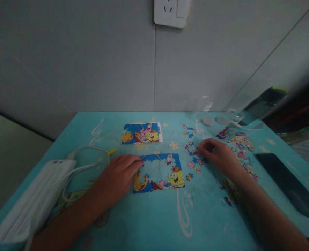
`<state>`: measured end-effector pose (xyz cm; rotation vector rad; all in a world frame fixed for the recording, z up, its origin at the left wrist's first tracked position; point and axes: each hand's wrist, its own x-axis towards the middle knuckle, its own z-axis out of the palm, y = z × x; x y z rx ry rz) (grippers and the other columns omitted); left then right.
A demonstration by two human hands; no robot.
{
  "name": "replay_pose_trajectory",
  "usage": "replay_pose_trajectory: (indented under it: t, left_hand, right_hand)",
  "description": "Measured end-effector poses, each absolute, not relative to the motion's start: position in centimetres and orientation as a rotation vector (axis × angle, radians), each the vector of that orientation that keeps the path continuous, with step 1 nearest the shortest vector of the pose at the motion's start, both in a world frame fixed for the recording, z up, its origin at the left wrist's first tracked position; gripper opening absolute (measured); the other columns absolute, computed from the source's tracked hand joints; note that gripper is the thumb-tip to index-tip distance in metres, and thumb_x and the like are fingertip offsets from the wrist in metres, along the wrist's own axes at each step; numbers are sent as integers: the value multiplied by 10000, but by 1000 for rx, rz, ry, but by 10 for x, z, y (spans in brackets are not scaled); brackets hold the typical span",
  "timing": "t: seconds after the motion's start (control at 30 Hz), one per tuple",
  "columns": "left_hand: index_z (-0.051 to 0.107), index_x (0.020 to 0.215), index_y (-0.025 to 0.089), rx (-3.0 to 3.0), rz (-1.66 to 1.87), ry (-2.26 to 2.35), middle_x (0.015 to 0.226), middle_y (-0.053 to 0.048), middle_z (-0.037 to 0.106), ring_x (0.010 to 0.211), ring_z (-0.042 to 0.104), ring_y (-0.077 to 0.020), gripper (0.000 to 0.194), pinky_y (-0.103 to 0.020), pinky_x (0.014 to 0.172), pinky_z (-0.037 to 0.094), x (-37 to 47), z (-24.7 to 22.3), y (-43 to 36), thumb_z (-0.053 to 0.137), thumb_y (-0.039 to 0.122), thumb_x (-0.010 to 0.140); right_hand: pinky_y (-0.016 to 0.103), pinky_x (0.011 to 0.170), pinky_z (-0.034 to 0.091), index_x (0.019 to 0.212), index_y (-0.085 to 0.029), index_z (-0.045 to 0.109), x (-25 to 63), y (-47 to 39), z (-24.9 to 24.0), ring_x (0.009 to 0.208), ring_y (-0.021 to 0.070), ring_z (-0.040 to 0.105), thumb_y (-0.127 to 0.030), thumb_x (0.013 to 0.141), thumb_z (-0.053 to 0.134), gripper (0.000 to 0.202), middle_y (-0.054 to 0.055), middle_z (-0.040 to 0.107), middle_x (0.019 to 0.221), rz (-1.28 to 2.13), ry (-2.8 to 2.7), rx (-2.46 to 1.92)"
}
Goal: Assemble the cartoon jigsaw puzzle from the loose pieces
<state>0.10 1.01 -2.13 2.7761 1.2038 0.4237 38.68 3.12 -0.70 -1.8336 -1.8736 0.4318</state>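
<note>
A partly assembled jigsaw puzzle (181, 182) lies on the table, its border joined around a gap where the tabletop shows. My left hand (121, 176) is at the puzzle's left edge, fingers bent and drawn together with the tips over the upper left border; what is between them, if anything, is hidden. To the right, my right hand (218, 153) pinches a small puzzle piece (199, 147) above a cluster of loose puzzle pieces (195, 160). Behind the puzzle lies a reference picture card (144, 133) with a matching cartoon scene.
More loose pieces (239, 141) spread beyond my right forearm. A dark phone (287, 183) lies at the right, and a white power strip (34, 202) with cables (87, 146) at the left. A bottle (261, 104) and clear plastic containers (234, 115) stand at the back right by the wall.
</note>
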Motion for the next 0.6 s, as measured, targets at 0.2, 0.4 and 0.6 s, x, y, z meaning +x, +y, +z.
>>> replay_pose_trajectory:
  t: [0.2,0.4,0.6]
  left_hand:
    - [603,1234,189,2697,476,1271,1182,-74,652,1093,581,-236,510,-436,974,460,3,-22,13,424,-52,822]
    - [580,1265,201,2639,502,1258,1198,-62,659,1103,581,-230,534,-429,981,443,2,-24,16,419,-54,824]
    - [600,1241,205,2615,538,1241,1174,-53,682,1072,601,-219,486,-423,978,422,2,-22,18,435,-34,852]
  right_hand:
    - [321,655,482,1205,-219,727,381,26,-2,697,187,635,-411,916,598,370,65,736,917,371,-1871,-1709]
    - [319,673,543,1176,-246,747,349,12,3,831,223,701,-427,931,591,342,64,761,1056,594,-1846,-1594]
    - [328,695,578,1160,-234,752,298,-7,7,780,209,717,-356,939,580,305,56,783,977,805,-1869,-1518]
